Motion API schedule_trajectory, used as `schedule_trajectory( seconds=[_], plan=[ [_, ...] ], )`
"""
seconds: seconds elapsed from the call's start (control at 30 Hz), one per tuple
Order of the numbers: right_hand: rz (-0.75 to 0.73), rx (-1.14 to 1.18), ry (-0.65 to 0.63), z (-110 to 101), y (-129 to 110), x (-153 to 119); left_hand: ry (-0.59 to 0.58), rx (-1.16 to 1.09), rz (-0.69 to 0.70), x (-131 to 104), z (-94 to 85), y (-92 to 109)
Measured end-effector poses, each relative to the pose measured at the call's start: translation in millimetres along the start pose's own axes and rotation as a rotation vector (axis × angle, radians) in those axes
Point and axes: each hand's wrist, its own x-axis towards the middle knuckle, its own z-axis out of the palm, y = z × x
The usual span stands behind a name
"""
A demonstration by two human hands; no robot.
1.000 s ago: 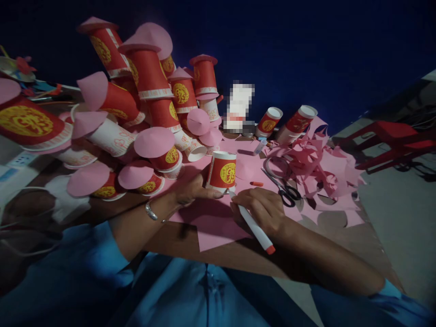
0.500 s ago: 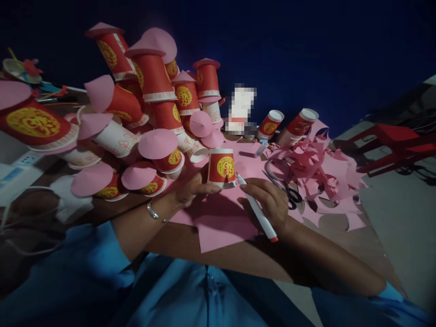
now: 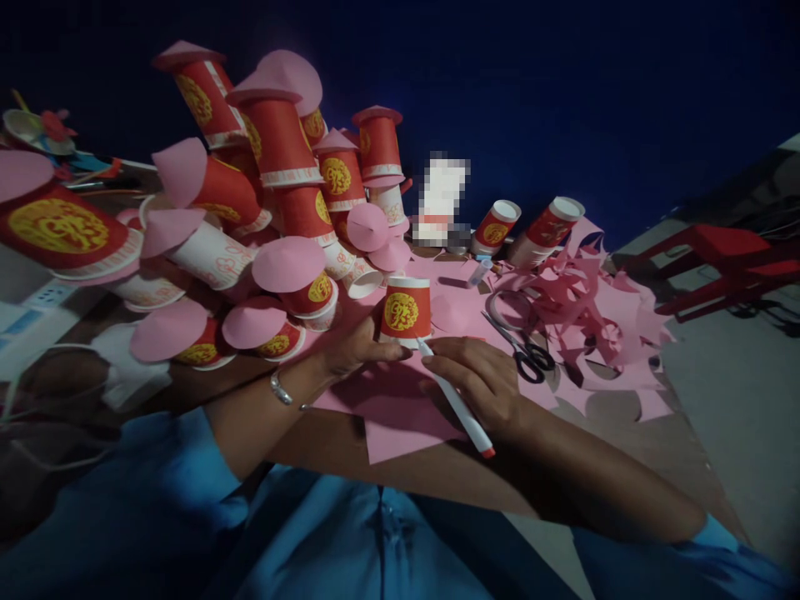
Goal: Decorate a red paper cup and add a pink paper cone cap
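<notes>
A red paper cup [image 3: 400,310] with a gold emblem and pale rims is gripped by my left hand [image 3: 359,348], thumb along its lower edge. My right hand [image 3: 484,375] is closed around a white marker [image 3: 461,408] with a red end cap. The marker's tip meets, or nearly meets, the cup's lower rim at its right side; actual contact is too small to tell. Beneath both hands lies pink paper [image 3: 406,425]. Black-handled scissors [image 3: 531,363] rest just right of my right hand.
To the left, many red cups with pink paper cones [image 3: 288,265] are piled high. Pink paper scraps [image 3: 587,308] heap on the right. Two cups [image 3: 497,229] stand tilted at the back near a glue stick [image 3: 480,272]. A red stool [image 3: 725,250] stands off the table's right side.
The cup has turned slightly, its emblem shifting left. My right hand and the marker have moved left and down, from the cup's right side to its lower rim.
</notes>
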Motion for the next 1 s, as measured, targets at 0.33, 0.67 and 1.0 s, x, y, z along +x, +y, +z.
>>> schedule_trajectory(
  seconds=[0.33, 0.67, 1.0],
  plan=[
    [0.012, 0.006, 0.036, -2.5, -5.3, 5.6, -0.012, 0.032, -0.036, -1.0, -4.7, -4.2],
    [0.028, -0.004, 0.046, -0.7, -5.1, 7.0, -0.041, 0.017, -0.017, -0.8, -3.3, -1.8],
    [0.109, 0.086, 0.040, 2.2, -6.4, 6.4, -0.056, 0.041, -0.008, -0.9, -4.5, -2.9]
  ],
)
